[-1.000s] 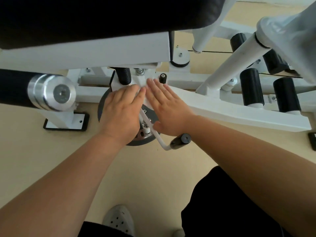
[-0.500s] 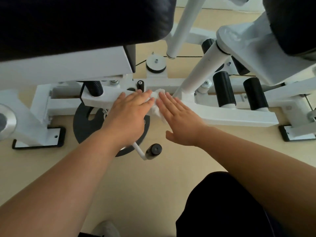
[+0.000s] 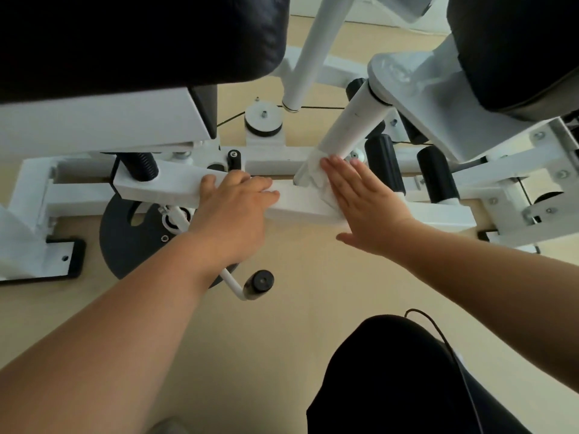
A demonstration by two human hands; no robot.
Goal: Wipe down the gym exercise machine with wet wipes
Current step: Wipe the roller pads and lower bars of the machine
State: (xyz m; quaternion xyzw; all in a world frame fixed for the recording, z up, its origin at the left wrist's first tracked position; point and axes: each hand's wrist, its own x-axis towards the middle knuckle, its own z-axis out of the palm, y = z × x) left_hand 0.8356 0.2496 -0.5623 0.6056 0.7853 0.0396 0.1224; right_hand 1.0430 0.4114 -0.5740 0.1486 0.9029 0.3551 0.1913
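- Gym machine (image 3: 300, 205), head view: its low white frame bar runs left to right across the floor in front of the person, with black pads overhead and black foam rollers (image 3: 383, 161) behind the bar to the right.
- Wet wipe (image 3: 316, 177): a crumpled white sheet, bunched where the slanted white post (image 3: 354, 126) meets the bar; part of it lies on the bar's top, part rides up the base of the post.
- Right hand (image 3: 363, 202): flat, fingers straight and close together, pressing the wipe's right edge against the bar. It is the hand on the wipe, so the wiping falls to it.
- Left hand (image 3: 235, 208): no wipe visible under it; fingers curl over the bar's top just left of the wipe, apart from it, apparently bracing.
- Key relation: the bar's long axis lies crosswise to both forearms, so a stroke along it means sliding sideways; unwiped bar stretches right toward the rollers, and the post rises directly behind the wipe.
- Finish: glossy white paint, no dirt that I can make out.
- Crank handle (image 3: 260, 281) with a black knob juts out below the left wrist, near the forearm.
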